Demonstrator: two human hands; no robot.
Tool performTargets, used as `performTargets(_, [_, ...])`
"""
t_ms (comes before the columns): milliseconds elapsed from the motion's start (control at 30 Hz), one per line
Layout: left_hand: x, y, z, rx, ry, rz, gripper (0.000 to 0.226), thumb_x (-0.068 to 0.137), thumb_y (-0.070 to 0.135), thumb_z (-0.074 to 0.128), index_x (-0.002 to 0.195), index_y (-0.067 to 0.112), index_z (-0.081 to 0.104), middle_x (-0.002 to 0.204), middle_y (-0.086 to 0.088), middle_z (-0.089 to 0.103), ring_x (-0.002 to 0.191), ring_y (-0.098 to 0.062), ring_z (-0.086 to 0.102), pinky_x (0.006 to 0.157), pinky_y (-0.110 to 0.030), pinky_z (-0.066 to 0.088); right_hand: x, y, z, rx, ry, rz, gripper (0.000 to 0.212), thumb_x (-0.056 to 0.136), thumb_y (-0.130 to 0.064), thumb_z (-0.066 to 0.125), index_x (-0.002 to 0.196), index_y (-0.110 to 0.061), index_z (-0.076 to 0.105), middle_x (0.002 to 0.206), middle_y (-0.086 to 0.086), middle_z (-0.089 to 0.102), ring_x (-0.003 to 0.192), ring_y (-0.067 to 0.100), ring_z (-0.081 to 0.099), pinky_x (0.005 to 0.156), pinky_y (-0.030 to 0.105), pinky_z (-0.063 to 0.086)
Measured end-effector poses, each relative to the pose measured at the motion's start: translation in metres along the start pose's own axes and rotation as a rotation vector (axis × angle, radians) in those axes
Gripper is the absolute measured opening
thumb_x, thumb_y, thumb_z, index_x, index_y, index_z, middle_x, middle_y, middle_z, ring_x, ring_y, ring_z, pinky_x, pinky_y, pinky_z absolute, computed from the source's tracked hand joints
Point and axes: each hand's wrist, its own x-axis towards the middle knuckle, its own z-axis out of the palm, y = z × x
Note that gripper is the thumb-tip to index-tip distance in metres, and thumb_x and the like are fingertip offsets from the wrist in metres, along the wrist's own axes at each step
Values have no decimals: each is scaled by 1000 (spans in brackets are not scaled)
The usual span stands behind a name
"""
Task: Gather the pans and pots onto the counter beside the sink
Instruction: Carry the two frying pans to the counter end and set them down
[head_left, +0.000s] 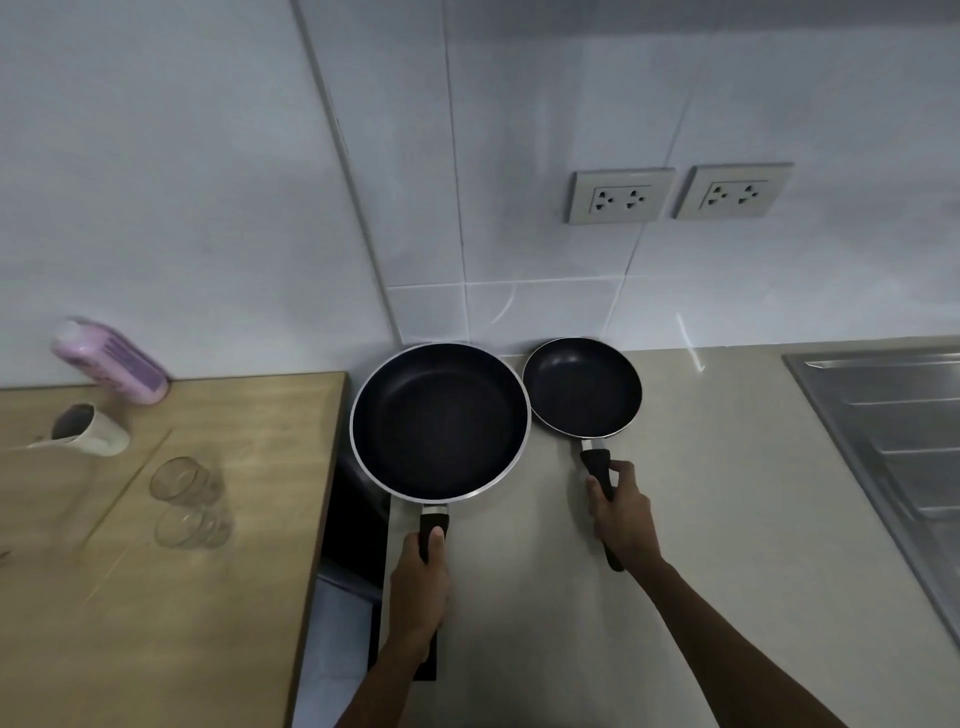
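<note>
left hand (421, 582) grip wraps large black pan (440, 421) handle; right hand (621, 512) grip clasps small black pan (583, 385) handle.

We've got both arms stretched forward, left hand (420, 577) and right hand (621, 512) each curled tight in a grip.

Item count, kitchen corner.
Two frying pans: one large pan (440, 422) and one small pan (582, 385), each with one dark handle. Two hands: left hand (420, 587), right hand (621, 512), one per handle. Two clear glasses (179, 478) (189, 526). One mug (91, 428). One pink bottle (111, 361). Two wall socket plates (618, 195) (733, 190), two outlets in each. Two surfaces: one wooden surface (249, 467), one pale surface (727, 493). One steel sink (893, 415), partly in view.
</note>
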Motion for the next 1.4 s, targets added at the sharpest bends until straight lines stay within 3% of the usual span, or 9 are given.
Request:
performTargets(333, [0,2,-1,-20,-11,2,34,102,52,40,95,23,57,68,-5,61,54,-16,57,49,-30,44,2,6,3,-5,10,-4,30,98,-40,53,121,-26,41,73,5,69,56,20,67,52,35,56])
performTargets(533, [-2,7,-2,-22,-27,-16,37,103,49,40,98,17,57,71,-7,62,59,-18,58,54,-29,44,1,-2,0,-33,-14,17,32,99,-37,53,124,-21,41,77,9,69,56,23,67,49,32,51])
performTargets(700, [-4,12,-6,-71,-56,-43,34,104,46,42,101,16,57,64,-2,59,45,-8,52,40,-21,41,-2,-8,-6,-57,-43,24,33,99,-36,53,124,-18,42,75,8,71,47,20,66,48,29,49])
performTargets(833, [-6,17,-9,-65,-77,-41,38,105,45,40,104,11,57,67,-3,60,52,-14,55,48,-26,43,-3,-15,-13,-74,-81,25,34,100,-35,53,125,-15,43,78,6,73,48,20,67,47,26,47])
performTargets(1100, [-23,24,-18,-53,-108,-36,35,106,38,41,122,9,51,75,-7,62,55,-16,55,46,-27,46,-21,-19,-25,-177,-107,2,39,100,-34,54,132,-13,46,91,14,73,72,31,71,70,43,59])
performTargets(1167, [-33,21,-19,-23,-121,-23,38,106,38,41,132,11,48,85,-10,66,65,-21,62,55,-31,53,-30,-18,-27,-241,-106,-13,42,99,-35,55,134,-12,46,98,17,72,83,36,69,76,45,58])
performTargets(1233, [-42,18,-19,39,-119,-5,48,105,39,41,146,14,39,114,-17,69,95,-32,68,80,-38,56,-42,-19,-29,-271,-106,-40,44,99,-34,56,136,-13,47,104,16,72,88,36,68,77,45,57])
performTargets(1300, [-50,14,-18,100,-98,20,60,105,40,43,156,14,27,143,-17,56,125,-35,57,98,-38,47,-53,-19,-32,-300,-106,-68,44,98,-33,57,137,-14,47,111,14,71,93,34,68,79,44,57])
performTargets(1400, [-64,10,-16,217,-60,79,70,103,43,45,160,13,18,161,-14,35,145,-33,38,115,-47,38,-68,-15,-35,-344,-125,-134,45,98,-31,57,139,-15,47,123,11,68,101,31,68,84,42,56])
